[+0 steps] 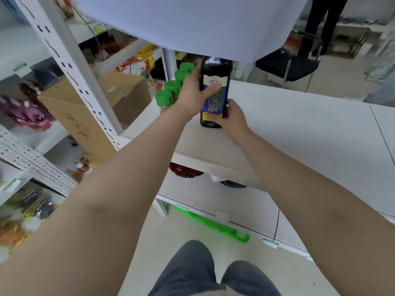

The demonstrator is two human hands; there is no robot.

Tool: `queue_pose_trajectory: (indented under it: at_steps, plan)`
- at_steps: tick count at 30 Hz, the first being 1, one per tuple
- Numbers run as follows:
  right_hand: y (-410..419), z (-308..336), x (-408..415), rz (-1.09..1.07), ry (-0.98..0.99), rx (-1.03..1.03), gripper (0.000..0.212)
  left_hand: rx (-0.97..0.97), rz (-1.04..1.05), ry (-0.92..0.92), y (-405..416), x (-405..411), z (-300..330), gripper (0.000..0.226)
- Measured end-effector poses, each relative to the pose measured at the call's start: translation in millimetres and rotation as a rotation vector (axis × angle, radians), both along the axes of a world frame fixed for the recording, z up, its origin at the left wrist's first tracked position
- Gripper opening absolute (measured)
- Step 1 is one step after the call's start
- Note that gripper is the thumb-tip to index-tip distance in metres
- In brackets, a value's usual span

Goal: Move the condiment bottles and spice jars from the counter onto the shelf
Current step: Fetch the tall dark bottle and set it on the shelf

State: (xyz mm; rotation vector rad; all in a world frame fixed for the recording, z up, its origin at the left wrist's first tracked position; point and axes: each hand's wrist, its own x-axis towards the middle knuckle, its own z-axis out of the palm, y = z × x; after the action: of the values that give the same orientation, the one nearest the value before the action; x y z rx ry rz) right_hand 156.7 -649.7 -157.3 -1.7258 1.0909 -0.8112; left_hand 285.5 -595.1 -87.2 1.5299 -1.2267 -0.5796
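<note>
A dark condiment bottle [215, 82] with a blue and yellow label stands upright on the white shelf board [299, 133]. My left hand [193, 92] grips its left side, thumb across the label. My right hand [232, 117] holds the bottle's base from the right, fingers wrapped low around it. A row of several spice jars with green lids [171, 87] stands just left of the bottle, behind my left hand. The bottle's top is hidden by the shelf board above [192, 22].
A white perforated upright [70, 67] borders the shelf on the left, with a cardboard box [96, 107] behind it. Lower shelves hold a dark red lid [186, 170] and packaged goods at left. A black chair [286, 63] and a person's legs stand at the back right.
</note>
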Motion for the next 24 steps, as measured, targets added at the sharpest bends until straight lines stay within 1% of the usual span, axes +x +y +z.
queue_pose_trajectory:
  at_steps: [2, 4, 6, 9, 11, 12, 13, 14, 15, 16, 19, 20, 24]
  plan:
    - [8, 4, -13, 0.015, 0.013, 0.024, 0.059, 0.03, -0.04, 0.033, 13, -16, 9, 0.051]
    - [20, 12, -31, 0.04, 0.013, 0.071, 0.057, 0.064, -0.067, 0.076, 21, -31, 15, 0.042]
    - [36, 20, -50, 0.058, 0.011, 0.144, 0.053, 0.109, -0.092, 0.142, 31, -45, 21, 0.042]
    - [64, 34, -81, 0.064, 0.018, 0.198, 0.053, 0.189, -0.105, 0.238, 45, -66, 28, 0.059]
    - [83, 46, -101, 0.069, 0.019, 0.23, 0.053, 0.204, -0.127, 0.301, 57, -85, 34, 0.05]
    - [93, 53, -112, 0.076, 0.015, 0.248, 0.047, 0.218, -0.123, 0.335, 64, -95, 39, 0.045]
    - [104, 60, -122, 0.092, 0.003, 0.272, 0.039, 0.23, -0.11, 0.374, 71, -104, 42, 0.048]
    - [113, 64, -133, 0.112, -0.005, 0.301, 0.034, 0.244, -0.099, 0.408, 79, -113, 45, 0.055]
    - [123, 67, -143, 0.138, -0.005, 0.331, 0.031, 0.257, -0.088, 0.434, 87, -121, 46, 0.059]
    - [133, 69, -152, 0.168, 0.003, 0.36, 0.031, 0.277, -0.071, 0.451, 97, -128, 46, 0.059]
    - [159, 68, -169, 0.268, 0.018, 0.442, 0.032, 0.342, 0.031, 0.53, 131, -146, 44, 0.037]
    - [168, 65, -172, 0.296, 0.026, 0.473, 0.032, 0.354, 0.075, 0.551, 143, -149, 40, 0.034]
    - [212, 51, -171, 0.447, 0.079, 0.572, 0.033, 0.366, 0.253, 0.65, 203, -148, 20, 0.037]
